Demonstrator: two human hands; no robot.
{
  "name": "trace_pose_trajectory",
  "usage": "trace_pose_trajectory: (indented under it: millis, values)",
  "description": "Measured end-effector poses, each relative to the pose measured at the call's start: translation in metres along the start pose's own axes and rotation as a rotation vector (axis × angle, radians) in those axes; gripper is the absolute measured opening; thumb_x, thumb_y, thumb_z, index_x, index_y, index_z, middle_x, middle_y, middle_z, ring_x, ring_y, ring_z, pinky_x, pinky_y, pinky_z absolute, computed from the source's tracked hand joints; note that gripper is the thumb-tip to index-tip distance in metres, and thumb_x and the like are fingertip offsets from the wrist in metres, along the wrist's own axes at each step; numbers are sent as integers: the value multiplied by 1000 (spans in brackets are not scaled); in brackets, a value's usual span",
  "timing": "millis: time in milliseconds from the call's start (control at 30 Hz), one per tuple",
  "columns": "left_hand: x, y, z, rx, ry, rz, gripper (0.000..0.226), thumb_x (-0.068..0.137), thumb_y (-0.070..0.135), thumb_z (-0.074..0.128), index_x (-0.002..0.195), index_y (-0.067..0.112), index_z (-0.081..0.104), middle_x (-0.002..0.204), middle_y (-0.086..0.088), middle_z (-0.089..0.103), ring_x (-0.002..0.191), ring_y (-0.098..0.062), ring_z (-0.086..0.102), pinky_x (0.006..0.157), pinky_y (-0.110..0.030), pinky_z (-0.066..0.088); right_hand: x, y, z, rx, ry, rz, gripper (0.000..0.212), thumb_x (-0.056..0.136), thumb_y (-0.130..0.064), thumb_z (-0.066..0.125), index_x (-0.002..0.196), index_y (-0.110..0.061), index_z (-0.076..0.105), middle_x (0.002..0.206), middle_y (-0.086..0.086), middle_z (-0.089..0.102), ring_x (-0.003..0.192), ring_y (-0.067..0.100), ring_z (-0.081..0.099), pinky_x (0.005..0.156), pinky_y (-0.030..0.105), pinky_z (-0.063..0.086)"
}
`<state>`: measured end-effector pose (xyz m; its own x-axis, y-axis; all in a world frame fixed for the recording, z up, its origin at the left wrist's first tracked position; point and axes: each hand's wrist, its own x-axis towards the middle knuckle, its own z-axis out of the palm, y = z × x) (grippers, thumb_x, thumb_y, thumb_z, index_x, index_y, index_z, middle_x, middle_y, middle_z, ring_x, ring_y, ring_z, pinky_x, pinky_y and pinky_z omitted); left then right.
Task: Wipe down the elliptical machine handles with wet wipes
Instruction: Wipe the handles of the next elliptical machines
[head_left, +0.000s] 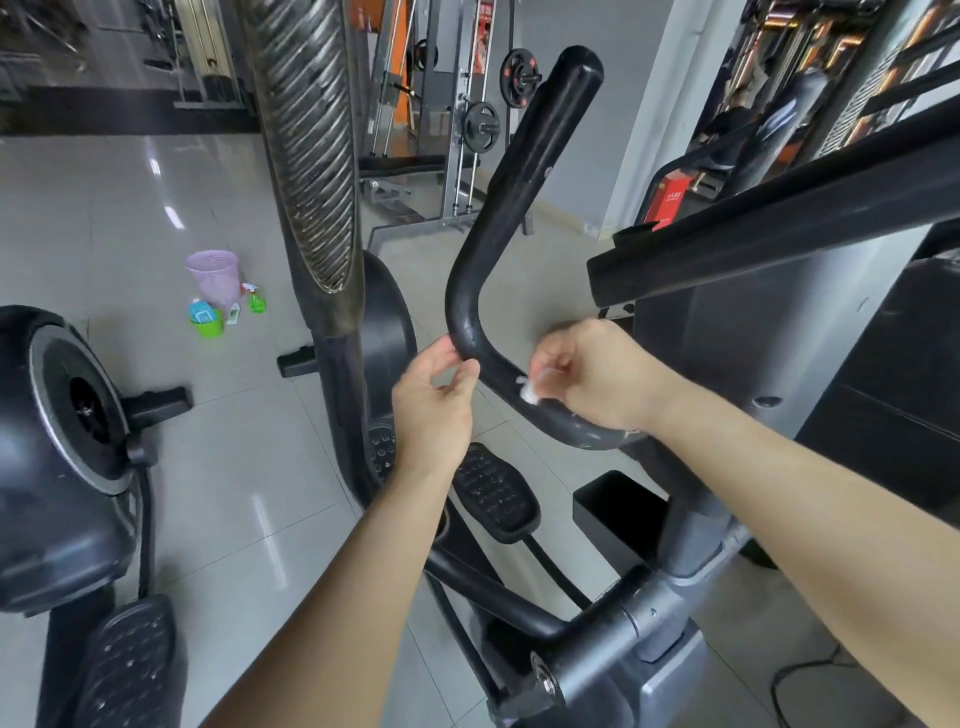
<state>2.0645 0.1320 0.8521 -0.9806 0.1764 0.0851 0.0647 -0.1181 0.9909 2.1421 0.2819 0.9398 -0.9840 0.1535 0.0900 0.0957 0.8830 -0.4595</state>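
Observation:
A black bent elliptical handle (511, 171) rises from lower right to a rounded tip at the top centre. My left hand (434, 402) pinches the handle at its bend, thumb and fingers on either side of the tube. Just to the right, my right hand (587, 374) holds a small crumpled white wet wipe (531, 392) against the lower stretch of the handle. White flecks show on the tube beside the wipe.
A second, ribbed handle (311, 156) stands at left centre. Black pedals (493, 491) lie below my hands. On the tiled floor at left sit a pink basket (213, 275), a green bucket (208, 322) and a green spray bottle (254, 299). A weight rack (457, 119) stands behind.

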Motion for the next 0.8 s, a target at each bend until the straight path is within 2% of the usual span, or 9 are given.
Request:
trace_pose_trajectory:
  millis: [100,167,333,433,500,567,633,700,800]
  values:
    - [0,0,0,-44,9,-33,36,100,17,62,107,51,71,118,-3,73,120,-36,62,106,-58,47,34,-14,21,6,127,-66,15,85,-15,78,71,-18,71,83,-3,69,82,19,66,80,36,55]
    - [2,-2,-1,-65,-2,-57,42,102,14,57,105,52,74,126,-18,65,123,-52,51,104,-68,40,53,-18,34,74,228,-93,14,86,-8,75,74,-13,71,85,-1,65,80,17,62,79,34,53]
    - [-1,3,-3,-15,12,-40,51,98,-3,49,109,39,75,115,0,75,115,-44,63,106,-62,42,43,-9,40,60,216,-263,12,91,-3,73,84,-10,79,94,-1,63,82,12,61,80,14,47]
    - [-1,2,0,-22,28,-50,50,98,-5,50,116,35,73,110,5,77,115,-45,61,107,-60,43,23,-5,26,-87,78,-317,20,91,-3,71,79,-16,80,92,-5,62,83,16,66,81,22,49]
    - [1,-2,-1,-23,17,-51,49,97,-4,48,123,30,72,111,7,76,120,-48,56,108,-61,43,11,-3,9,-219,-77,-225,27,89,-2,69,75,-23,78,89,-11,62,84,15,67,81,28,53]
    - [3,-3,-3,-20,11,-57,51,97,-4,47,120,33,73,107,14,76,121,-50,54,111,-61,42,2,-1,-7,-211,-156,-123,32,89,-2,67,73,-28,77,83,-15,66,80,4,66,77,24,53]
    - [4,-4,-4,-38,13,-66,53,98,-5,45,107,39,74,102,18,77,120,-51,54,110,-62,42,3,-7,-12,-50,-78,-100,31,89,1,66,75,-24,77,76,-13,69,72,1,66,72,21,52]
    - [5,-5,-4,-42,15,-67,53,98,-4,44,101,39,75,95,9,76,119,-54,53,108,-65,42,15,-18,-4,142,79,-105,23,91,0,66,80,-18,75,71,-1,71,65,8,66,67,28,55]
    - [5,-6,-4,-25,15,-53,55,97,-3,43,97,41,77,94,-3,72,116,-54,55,104,-65,43,45,-29,24,166,280,-201,11,93,-6,71,84,-13,73,79,7,69,69,13,65,73,31,55]
